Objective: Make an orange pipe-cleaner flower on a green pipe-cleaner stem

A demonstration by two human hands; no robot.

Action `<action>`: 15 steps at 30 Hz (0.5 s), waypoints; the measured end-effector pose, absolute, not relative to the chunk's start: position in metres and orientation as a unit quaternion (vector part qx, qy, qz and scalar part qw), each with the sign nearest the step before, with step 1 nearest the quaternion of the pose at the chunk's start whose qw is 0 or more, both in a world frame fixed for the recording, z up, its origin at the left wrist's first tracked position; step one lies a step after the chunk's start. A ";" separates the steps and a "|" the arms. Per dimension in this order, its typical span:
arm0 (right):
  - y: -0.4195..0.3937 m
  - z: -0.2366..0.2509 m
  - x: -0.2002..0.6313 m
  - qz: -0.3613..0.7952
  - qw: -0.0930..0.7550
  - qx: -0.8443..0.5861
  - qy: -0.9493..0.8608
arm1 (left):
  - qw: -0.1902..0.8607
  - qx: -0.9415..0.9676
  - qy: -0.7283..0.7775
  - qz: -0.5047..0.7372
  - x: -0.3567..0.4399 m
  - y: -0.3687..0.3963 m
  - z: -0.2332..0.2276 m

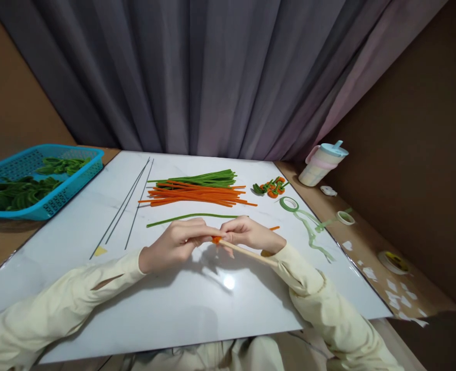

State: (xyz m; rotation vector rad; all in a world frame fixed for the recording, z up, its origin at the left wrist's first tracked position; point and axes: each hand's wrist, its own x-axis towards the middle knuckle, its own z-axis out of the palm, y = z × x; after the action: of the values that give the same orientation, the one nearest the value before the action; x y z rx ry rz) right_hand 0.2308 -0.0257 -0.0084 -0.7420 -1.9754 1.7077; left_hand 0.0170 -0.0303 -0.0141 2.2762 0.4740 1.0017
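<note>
Both hands meet mid-table: left hand (177, 242) and right hand (251, 234) pinch an orange stem (216, 239) wound on a stick (247, 252); orange stems (197, 195) lie beyond

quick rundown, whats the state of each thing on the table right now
left hand: pinching the orange pipe cleaner
right hand: gripping the wooden stick
orange pipe cleaner: coiled at the stick's tip
blue basket: holding green pieces
lidded cup: upright, lid on
green tape roll: flat, partly unrolled
</note>
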 end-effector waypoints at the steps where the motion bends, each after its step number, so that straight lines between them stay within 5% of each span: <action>1: -0.024 -0.010 0.231 0.608 0.211 -0.274 -0.714 | 0.328 0.845 0.202 0.372 0.017 -0.029 -0.017; 9: -0.010 -0.024 0.233 0.458 0.168 -0.358 -0.797 | 0.517 0.719 0.328 0.328 0.021 -0.018 -0.043; 15: 0.009 -0.021 0.264 0.111 0.090 -0.510 -0.848 | 0.597 0.621 0.385 0.331 0.023 -0.008 -0.065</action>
State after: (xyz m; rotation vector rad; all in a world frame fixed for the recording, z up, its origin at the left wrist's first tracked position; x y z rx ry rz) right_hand 0.2635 0.0088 -0.0207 -1.5179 -2.5215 0.3300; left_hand 0.0227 -0.0079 -0.0654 1.4413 0.8947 0.7687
